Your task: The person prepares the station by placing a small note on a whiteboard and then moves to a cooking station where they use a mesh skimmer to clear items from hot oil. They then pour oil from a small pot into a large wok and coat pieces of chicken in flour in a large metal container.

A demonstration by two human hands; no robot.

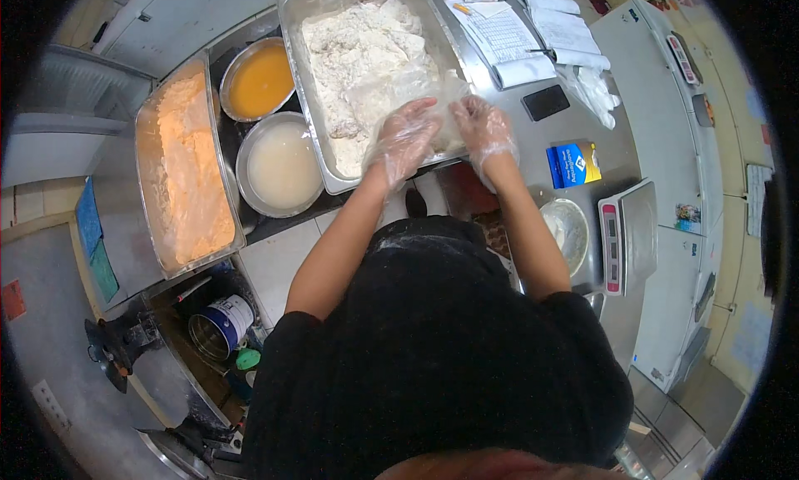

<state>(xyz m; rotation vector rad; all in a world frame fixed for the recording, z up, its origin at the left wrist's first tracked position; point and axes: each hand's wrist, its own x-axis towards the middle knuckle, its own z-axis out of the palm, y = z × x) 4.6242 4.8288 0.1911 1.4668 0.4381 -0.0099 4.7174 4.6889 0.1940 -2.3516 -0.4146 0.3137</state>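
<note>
Thin clear plastic gloves cover both of my hands. Between them, over the near right part of a deep metal tray, stretches a piece of clear plastic film, perhaps a bag. My right hand pinches its edge above the tray's right rim. With fingers bent, my left hand grips the film's near side, though its fingertips are partly hidden. Floury white coated pieces in loose flour fill the tray. Whether anything lies inside the film I cannot tell.
Left of the tray stand a bowl of orange liquid, a bowl of milky liquid and a tray of orange crumb. The steel counter holds paper pads, a phone, a blue packet, a floury bowl and a scale.
</note>
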